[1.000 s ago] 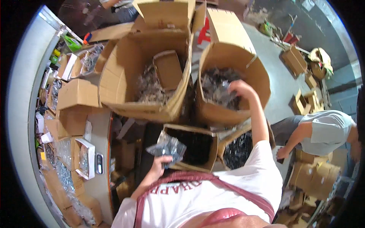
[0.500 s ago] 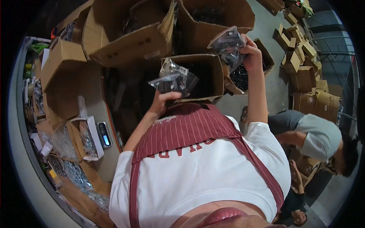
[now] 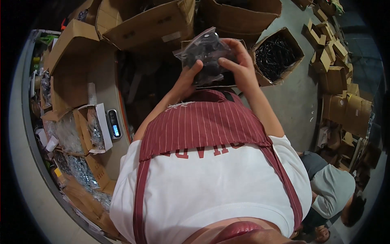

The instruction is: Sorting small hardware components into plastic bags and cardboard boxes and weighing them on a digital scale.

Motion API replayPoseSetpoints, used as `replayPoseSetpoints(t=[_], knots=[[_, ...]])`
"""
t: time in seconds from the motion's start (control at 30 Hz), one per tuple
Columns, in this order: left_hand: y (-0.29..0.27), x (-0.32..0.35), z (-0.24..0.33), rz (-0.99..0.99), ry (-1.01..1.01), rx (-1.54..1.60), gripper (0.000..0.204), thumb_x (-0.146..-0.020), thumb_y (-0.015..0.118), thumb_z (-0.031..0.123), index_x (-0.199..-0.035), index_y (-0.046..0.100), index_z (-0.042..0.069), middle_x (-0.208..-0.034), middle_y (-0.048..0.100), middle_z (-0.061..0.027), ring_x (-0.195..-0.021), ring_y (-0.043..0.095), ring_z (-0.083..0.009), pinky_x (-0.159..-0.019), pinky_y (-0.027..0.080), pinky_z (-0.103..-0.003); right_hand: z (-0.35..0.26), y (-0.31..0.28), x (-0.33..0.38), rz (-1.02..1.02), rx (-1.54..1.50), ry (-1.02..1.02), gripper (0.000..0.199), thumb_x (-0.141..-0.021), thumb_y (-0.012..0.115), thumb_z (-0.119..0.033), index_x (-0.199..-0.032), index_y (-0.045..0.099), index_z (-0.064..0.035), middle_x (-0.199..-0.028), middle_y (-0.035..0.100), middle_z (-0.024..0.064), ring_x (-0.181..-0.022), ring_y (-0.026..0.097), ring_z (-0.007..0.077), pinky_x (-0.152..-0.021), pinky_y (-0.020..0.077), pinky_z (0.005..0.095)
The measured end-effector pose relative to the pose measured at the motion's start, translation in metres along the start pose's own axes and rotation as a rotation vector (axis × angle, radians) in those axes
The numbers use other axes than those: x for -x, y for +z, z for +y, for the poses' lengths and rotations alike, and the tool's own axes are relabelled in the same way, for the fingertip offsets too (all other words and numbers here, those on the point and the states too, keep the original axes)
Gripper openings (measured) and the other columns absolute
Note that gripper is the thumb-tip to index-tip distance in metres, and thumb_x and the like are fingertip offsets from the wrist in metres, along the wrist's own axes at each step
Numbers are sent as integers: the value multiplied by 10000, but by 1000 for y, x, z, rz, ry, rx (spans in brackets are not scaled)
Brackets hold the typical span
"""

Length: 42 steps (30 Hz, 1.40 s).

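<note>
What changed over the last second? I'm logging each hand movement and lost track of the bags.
The right hand came back from the big carton with a clear bag of dark parts and brought it in front of the chest. The left hand rose to meet it, so both hands now grip the bags together. The scale on the left table and the open box of black parts stayed put.

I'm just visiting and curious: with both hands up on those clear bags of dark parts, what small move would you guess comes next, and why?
Probably squaring the clear bags into one stack. The left hand props them from below with its thumb on the front, while the right hand pinches their right edge. They sit bunched and crooked between the hands, raised in front of the chest above the open cardboard box of dark parts.
</note>
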State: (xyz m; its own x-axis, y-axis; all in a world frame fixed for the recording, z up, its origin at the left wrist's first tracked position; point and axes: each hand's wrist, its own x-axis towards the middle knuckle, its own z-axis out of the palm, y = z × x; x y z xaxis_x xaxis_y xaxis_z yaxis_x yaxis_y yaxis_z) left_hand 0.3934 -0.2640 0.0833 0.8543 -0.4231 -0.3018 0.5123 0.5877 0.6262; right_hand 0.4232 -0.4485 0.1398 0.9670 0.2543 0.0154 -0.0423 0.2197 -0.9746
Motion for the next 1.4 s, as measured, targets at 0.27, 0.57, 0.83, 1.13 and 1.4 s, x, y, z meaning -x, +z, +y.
replayPoseSetpoints(t=[0.27,0.57,0.83,1.13,1.4], knots=[[-8,11,1,211,49,57,570,-847,631,355,-1302,491,41,-1214,578,-114,-1093,594,-229,-939,495,-359,30,15,0,-149,184,69,383,-907,630,-158,-1242,510,-15,-1146,563,68,-1037,547,143,-898,447,297],[-51,11,-11,231,280,195,611,-787,598,313,-1326,472,53,-1275,557,-135,-1190,525,-323,-1017,423,-461,40,-86,-21,122,233,17,334,-852,708,-209,-1126,637,-32,-1041,637,59,-1004,591,133,-875,467,269],[-77,21,-20,357,276,190,522,-817,567,290,-1273,514,42,-1252,573,-117,-1145,552,-299,-994,434,-429,138,-311,-53,432,1405,189,248,-749,571,-137,-948,700,-63,-1006,659,175,-943,625,360,-820,503,448],[-52,23,-23,529,233,164,512,-801,592,376,-1223,561,87,-1171,616,-100,-1070,585,-289,-924,466,-409,148,-370,-89,597,1878,0,277,-755,619,-148,-1024,676,-121,-1061,585,103,-1003,551,308,-825,464,429],[-33,15,-24,705,127,157,531,-789,557,368,-1220,566,58,-1180,613,-112,-1067,587,-291,-950,455,-408,139,-422,-97,59,1914,170,167,-781,608,-166,-907,669,-75,-996,615,99,-978,603,300,-782,500,442]])
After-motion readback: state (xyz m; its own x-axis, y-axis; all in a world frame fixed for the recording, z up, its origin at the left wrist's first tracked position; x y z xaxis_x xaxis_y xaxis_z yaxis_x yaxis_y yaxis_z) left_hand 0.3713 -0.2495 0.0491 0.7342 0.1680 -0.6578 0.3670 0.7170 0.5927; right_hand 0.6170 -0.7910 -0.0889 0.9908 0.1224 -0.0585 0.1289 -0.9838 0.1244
